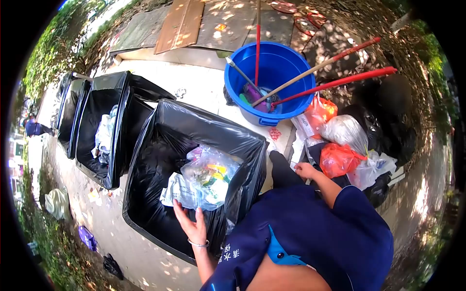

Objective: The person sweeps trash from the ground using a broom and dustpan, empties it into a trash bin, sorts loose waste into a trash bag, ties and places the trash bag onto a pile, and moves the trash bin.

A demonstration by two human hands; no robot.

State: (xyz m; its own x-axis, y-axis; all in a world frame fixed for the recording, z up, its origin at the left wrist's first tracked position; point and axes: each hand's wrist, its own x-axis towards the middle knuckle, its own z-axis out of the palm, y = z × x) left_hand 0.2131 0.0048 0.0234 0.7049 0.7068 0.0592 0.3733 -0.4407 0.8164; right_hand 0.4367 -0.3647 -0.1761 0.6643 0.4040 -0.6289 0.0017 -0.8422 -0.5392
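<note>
My left hand (193,227), with a bracelet at the wrist, reaches into a bin lined with a black bag (158,218). Its fingers are spread just below a printed white wrapper (179,190), and I cannot tell if they touch it. A clear plastic bag of mixed rubbish (211,177) lies against that wrapper inside the bin. On the other side of my body, my right hand (306,170) has its fingers curled together beside a pale flat piece (297,151). What they pinch, if anything, is too small to make out. An orange-red bag (337,160) sits close to that hand.
A big blue tub (233,72) holds several long-handled tools, their handles sticking out. More black-lined bins (97,131) stand at left. Filled bags, including a white one (345,131), are piled at right. Cardboard (179,24) lies at the back; a purple item (87,237) is on the ground.
</note>
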